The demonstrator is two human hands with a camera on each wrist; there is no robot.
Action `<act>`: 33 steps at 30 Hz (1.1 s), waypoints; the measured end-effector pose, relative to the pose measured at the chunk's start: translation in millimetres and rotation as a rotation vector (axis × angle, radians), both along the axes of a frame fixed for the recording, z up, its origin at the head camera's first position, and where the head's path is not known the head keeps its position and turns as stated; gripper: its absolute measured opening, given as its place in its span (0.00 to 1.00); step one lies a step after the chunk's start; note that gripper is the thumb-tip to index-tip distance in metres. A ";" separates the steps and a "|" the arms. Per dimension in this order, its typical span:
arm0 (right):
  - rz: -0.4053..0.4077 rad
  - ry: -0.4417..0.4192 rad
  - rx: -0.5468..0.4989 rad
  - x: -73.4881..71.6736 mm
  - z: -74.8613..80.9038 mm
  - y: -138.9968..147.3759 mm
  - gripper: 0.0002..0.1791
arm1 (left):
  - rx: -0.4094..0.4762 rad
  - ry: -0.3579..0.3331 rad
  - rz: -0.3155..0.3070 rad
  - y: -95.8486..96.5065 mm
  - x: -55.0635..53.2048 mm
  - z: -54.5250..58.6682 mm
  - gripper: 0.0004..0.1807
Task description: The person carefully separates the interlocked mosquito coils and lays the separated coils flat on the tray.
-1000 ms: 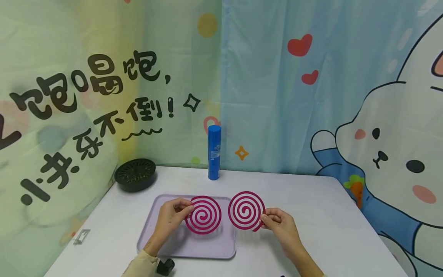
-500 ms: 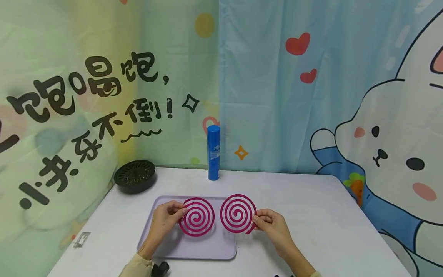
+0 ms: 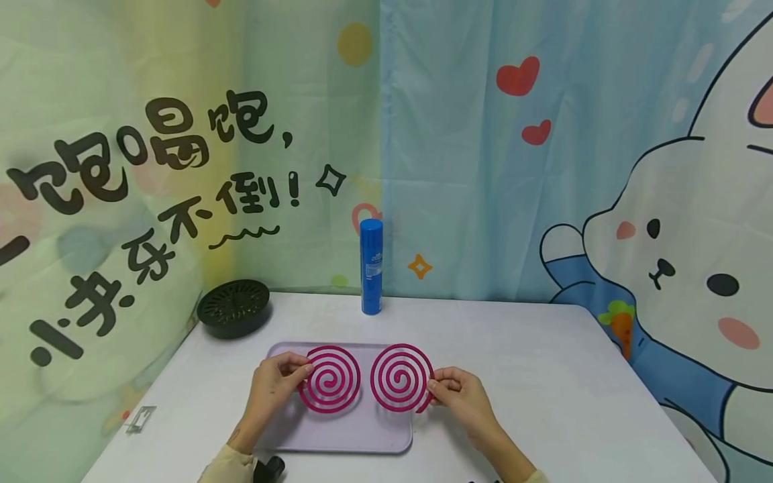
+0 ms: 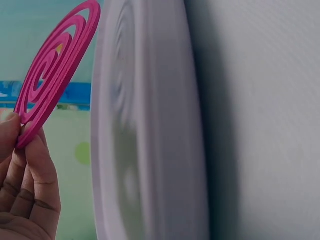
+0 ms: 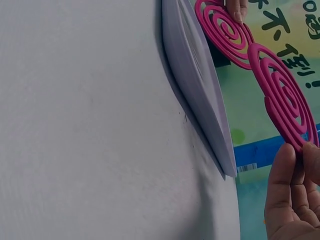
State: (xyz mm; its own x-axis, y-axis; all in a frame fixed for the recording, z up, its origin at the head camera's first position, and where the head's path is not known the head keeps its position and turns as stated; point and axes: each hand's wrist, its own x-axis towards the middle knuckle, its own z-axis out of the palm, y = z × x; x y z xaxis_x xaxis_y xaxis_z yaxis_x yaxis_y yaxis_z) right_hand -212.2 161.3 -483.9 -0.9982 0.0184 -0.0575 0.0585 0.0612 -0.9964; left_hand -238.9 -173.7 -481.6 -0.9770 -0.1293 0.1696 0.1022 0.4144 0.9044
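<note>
My left hand (image 3: 274, 386) pinches the left edge of a magenta mosquito coil (image 3: 329, 380), a flat spiral. A second, matching mosquito coil (image 3: 401, 378) is pinched at its right edge by my right hand (image 3: 461, 401). Both coils are held up above a lilac tray (image 3: 338, 441), with a small gap between them in the head view. In the left wrist view, thumb and fingers (image 4: 42, 170) grip the coil's lower end. The right wrist view has both coils, the nearer one between thumb and fingers (image 5: 281, 185).
At the table's back left corner sits a round black slotted holder (image 3: 233, 308). A blue spray can (image 3: 371, 267) stands upright at the back edge. A small metal piece (image 3: 141, 419) lies on the white table (image 3: 543, 402) at left. Printed curtains hang behind.
Both hands have shifted left in the head view, each still holding its coil; the right coil is now over the tray's right part. The view itself has moved slightly.
</note>
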 end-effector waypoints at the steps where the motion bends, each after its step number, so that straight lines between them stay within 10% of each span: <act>1: 0.000 -0.001 0.000 0.2 -0.4 -1.0 0.10 | -0.004 -0.001 0.000 -0.9 0.3 -0.2 0.04; 33: 0.070 -0.026 0.030 -0.2 -17.9 -15.7 0.13 | -0.140 -0.097 0.015 -20.6 -1.9 -11.5 0.05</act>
State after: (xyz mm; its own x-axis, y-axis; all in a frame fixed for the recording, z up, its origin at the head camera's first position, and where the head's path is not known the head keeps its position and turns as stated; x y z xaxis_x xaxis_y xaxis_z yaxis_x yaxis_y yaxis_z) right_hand -212.4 145.6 -501.8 -0.9953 -0.0497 -0.0834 0.0783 0.0963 -0.9923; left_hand -240.8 -194.4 -493.2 -0.9878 -0.1255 0.0917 0.0100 0.5378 0.8430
